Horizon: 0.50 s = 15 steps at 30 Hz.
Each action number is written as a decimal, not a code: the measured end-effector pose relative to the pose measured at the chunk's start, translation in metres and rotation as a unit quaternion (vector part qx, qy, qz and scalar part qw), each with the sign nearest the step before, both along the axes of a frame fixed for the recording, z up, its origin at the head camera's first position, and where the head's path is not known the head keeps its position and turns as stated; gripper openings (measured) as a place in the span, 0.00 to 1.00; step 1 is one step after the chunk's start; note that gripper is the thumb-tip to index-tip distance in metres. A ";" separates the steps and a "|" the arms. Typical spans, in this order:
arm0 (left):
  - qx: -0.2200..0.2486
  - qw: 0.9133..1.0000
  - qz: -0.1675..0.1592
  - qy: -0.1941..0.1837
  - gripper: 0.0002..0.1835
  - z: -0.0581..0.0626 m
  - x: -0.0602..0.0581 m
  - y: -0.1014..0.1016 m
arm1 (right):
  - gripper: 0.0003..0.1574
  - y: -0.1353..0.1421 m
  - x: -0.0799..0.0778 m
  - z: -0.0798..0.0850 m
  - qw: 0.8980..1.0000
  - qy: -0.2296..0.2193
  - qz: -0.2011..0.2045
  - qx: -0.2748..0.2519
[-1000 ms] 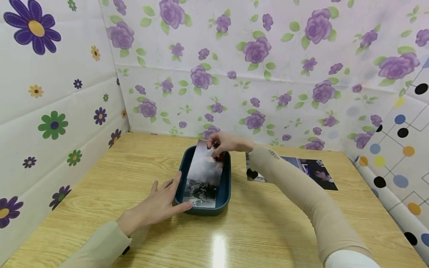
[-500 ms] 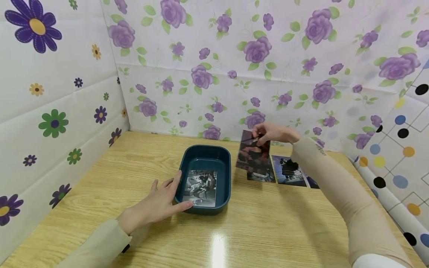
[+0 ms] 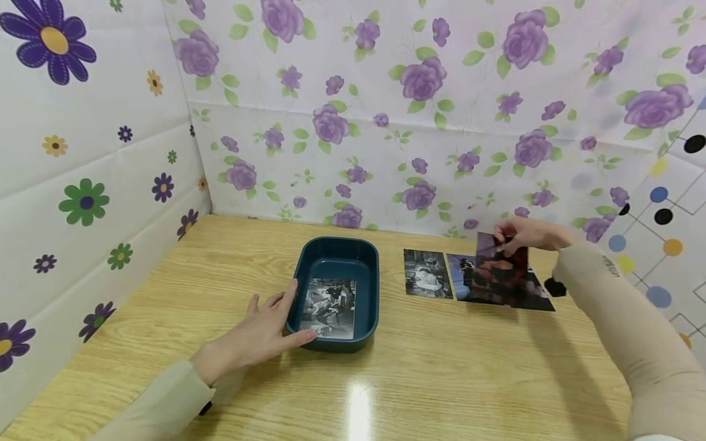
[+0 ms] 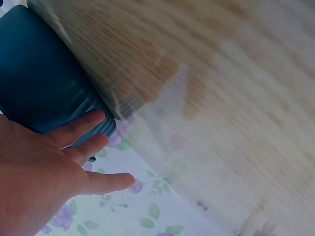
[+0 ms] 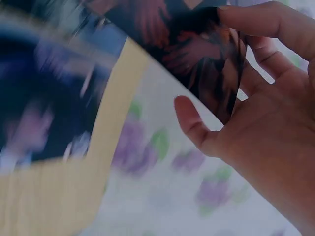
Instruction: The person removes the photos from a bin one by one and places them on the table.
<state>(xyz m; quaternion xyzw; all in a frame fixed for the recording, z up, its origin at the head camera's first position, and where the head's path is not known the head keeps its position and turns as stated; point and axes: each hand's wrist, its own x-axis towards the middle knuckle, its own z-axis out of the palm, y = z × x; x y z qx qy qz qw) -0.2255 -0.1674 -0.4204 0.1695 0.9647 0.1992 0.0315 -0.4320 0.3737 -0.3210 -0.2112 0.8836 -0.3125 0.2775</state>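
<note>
My left hand (image 3: 256, 334) rests against the left side of a dark teal rectangular tub (image 3: 368, 318), its thumb over the near rim. In the left wrist view its fingers spread loosely along the outer wall. A black-and-white photo (image 3: 330, 308) lies inside the tub. My right hand (image 3: 529, 236) pinches a dark reddish photo (image 3: 499, 269) by its upper edge. That photo hangs tilted above the row on the table, partly covering a bluish photo (image 3: 462, 278) and a dark photo (image 3: 535, 294). In the right wrist view the held photo (image 5: 197, 54) shows hands pictured on it.
Another black-and-white photo (image 3: 427, 274) begins the row, at its left end. The wooden table (image 3: 441, 367) runs back to a flowered cloth (image 3: 386, 92). Patterned cloths also hang at the left and right sides.
My right hand has moved from over the tub to the right, above the row, carrying the dark reddish photo away from the tub. My left hand has stayed at the tub.
</note>
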 end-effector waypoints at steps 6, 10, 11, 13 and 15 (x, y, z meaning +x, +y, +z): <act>0.002 1.000 0.001 -0.005 0.58 0.003 0.000 0.001 | 0.21 0.054 0.014 -0.002 0.998 -0.001 -0.022 0.059; 0.002 1.000 0.004 -0.002 0.58 0.002 -0.001 0.002 | 0.19 0.079 0.020 -0.002 0.995 0.002 -0.035 0.097; 0.002 1.000 0.005 0.000 0.58 0.002 -0.001 0.002 | 0.19 0.083 0.022 -0.002 0.994 -0.002 -0.037 0.104; 0.001 1.000 0.005 0.002 0.58 0.002 -0.001 0.003 | 0.19 0.092 0.024 -0.003 0.992 -0.012 -0.039 0.117; 0.002 1.000 0.004 0.003 0.57 0.001 -0.001 0.003 | 0.20 0.098 0.026 -0.004 0.991 -0.022 -0.041 0.129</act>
